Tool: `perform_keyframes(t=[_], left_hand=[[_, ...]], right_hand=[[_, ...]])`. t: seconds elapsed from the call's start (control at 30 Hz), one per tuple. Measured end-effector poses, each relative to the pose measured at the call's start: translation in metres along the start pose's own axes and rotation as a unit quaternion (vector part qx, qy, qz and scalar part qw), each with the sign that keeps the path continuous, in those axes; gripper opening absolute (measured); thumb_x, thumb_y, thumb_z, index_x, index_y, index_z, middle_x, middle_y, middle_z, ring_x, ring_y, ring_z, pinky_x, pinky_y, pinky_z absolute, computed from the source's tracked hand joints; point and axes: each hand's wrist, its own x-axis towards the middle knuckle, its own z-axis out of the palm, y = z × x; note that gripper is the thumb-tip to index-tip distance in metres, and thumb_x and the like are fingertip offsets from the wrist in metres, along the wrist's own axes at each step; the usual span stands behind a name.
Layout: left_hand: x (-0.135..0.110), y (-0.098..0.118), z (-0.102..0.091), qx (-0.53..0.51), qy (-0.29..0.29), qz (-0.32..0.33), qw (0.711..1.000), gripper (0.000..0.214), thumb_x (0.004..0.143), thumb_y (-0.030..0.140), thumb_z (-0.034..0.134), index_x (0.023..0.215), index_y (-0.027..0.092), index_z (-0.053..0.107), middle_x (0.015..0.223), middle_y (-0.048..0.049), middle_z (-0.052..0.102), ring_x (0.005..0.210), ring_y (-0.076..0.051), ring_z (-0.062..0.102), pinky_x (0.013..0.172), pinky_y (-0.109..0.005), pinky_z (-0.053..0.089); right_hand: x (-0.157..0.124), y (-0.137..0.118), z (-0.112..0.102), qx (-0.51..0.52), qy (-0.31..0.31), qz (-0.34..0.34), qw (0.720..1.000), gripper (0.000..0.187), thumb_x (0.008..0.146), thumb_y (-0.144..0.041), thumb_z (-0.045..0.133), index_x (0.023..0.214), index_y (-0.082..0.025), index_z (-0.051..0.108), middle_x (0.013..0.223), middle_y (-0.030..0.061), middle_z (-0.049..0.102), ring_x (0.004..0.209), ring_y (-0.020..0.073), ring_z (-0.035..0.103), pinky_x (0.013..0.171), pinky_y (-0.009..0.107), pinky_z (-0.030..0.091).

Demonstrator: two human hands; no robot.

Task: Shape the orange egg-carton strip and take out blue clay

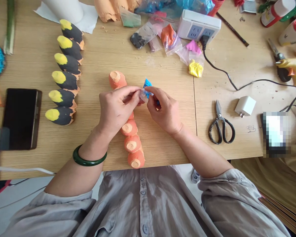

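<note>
My left hand pinches the clear end of a small plastic bag with blue stuff inside. On its other side my right hand grips the same bag, fingers curled, and the blue part sticks up between the two hands. Below them lies a row of orange-red painted pieces with pale round tips, running from upper left down to the table's front edge. My left hand and forearm hide part of that row. To the left stands another row of black pieces with yellow tips.
Small bags of coloured clay lie at the back beside a white power strip. Its black cord crosses the right side. Black-handled scissors, a white charger and a glue gun lie right; a dark phone left.
</note>
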Motion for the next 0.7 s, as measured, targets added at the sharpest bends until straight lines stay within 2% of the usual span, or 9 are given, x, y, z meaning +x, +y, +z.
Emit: perform_keyframes(t=[0.1,0.2,0.37,0.47,0.6,0.7], left_hand=[[0.000,-0.007,0.001,-0.007,0.007,0.029,1.000,0.031,0.114,0.054,0.070,0.111,0.029,0.088,0.088,0.0080,0.088,0.074,-0.014,0.084,0.073,-0.032,0.074],[-0.002,-0.011,0.000,0.024,-0.019,0.015,0.999,0.035,0.117,0.055,0.064,0.116,0.028,0.086,0.096,0.0074,0.088,0.082,-0.014,0.085,0.079,-0.033,0.074],[-0.004,-0.010,0.001,0.018,-0.025,0.002,1.000,0.037,0.114,0.057,0.071,0.121,0.023,0.083,0.103,0.0052,0.090,0.090,-0.016,0.086,0.084,-0.035,0.075],[-0.004,-0.010,0.002,0.013,-0.021,-0.020,1.000,0.043,0.110,0.062,0.075,0.120,0.022,0.084,0.101,0.0037,0.089,0.089,-0.017,0.086,0.084,-0.036,0.075],[-0.005,-0.014,0.001,0.016,-0.030,-0.025,0.999,0.054,0.111,0.068,0.071,0.134,0.020,0.081,0.115,-0.0022,0.089,0.101,-0.023,0.088,0.087,-0.039,0.075],[-0.004,-0.016,-0.001,0.037,-0.014,-0.013,0.999,0.053,0.114,0.066,0.067,0.139,0.020,0.079,0.118,-0.0027,0.088,0.105,-0.023,0.088,0.088,-0.042,0.073]], right_hand=[[0.002,-0.005,-0.005,-0.001,-0.038,0.037,0.999,0.031,0.119,-0.023,0.050,0.139,-0.023,0.074,0.116,0.0053,0.086,0.087,0.0139,0.076,0.080,0.027,0.060],[0.002,-0.007,-0.007,-0.002,-0.057,0.053,0.997,0.030,0.119,-0.025,0.052,0.140,-0.025,0.074,0.116,0.0050,0.086,0.089,0.0138,0.076,0.082,0.027,0.060],[0.002,-0.003,-0.004,0.022,-0.022,0.022,0.999,0.034,0.117,-0.021,0.048,0.139,-0.020,0.074,0.113,0.0064,0.086,0.086,0.0153,0.077,0.075,0.029,0.057],[0.002,-0.002,-0.003,0.033,-0.021,0.042,0.998,0.032,0.117,-0.020,0.049,0.138,-0.023,0.073,0.114,0.0053,0.085,0.087,0.0149,0.076,0.075,0.029,0.056],[0.004,-0.004,-0.004,0.064,-0.008,0.065,0.996,0.028,0.114,-0.019,0.054,0.134,-0.023,0.072,0.108,0.0045,0.081,0.085,0.0156,0.073,0.077,0.031,0.055],[0.007,-0.006,-0.007,0.105,-0.004,0.090,0.990,0.023,0.113,-0.020,0.059,0.131,-0.025,0.072,0.098,0.0015,0.074,0.080,0.0146,0.066,0.082,0.032,0.056]])
